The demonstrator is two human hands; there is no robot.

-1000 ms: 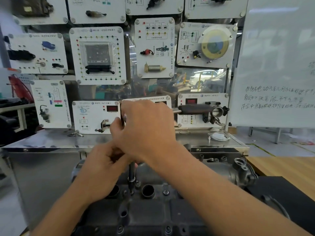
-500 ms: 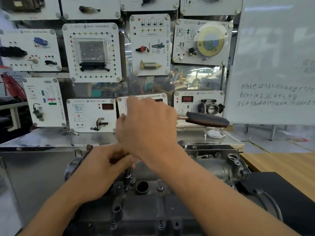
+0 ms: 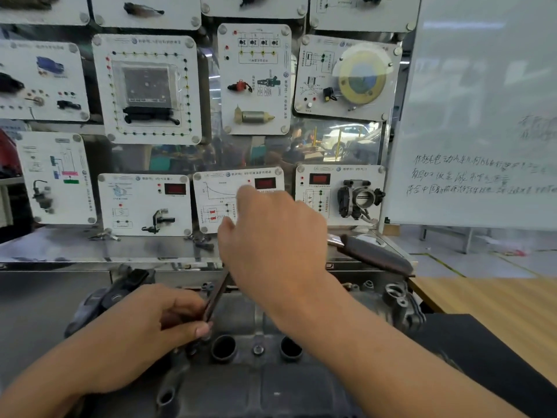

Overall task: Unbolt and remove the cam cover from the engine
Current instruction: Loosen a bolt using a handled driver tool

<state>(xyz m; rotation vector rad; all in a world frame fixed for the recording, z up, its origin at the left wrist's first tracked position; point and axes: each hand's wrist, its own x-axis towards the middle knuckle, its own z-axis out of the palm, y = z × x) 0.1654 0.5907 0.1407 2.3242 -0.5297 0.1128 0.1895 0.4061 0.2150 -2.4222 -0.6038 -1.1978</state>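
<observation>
Lower centre: the dark cam cover (image 3: 256, 387) sits bolted on the engine, its near edge cut off by the frame and its sides hidden under both forearms. The left grip (image 3: 168, 324) pinches the lower end of the blurred extension bar (image 3: 217, 292), concealing socket and bolt. The right grip (image 3: 271, 245) is clenched over the head of the ratchet (image 3: 373, 256), fingers unseen, only the dark handle showing at right.

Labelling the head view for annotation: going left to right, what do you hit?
Left hand → socket extension → right hand → ratchet → whiteboard.
</observation>
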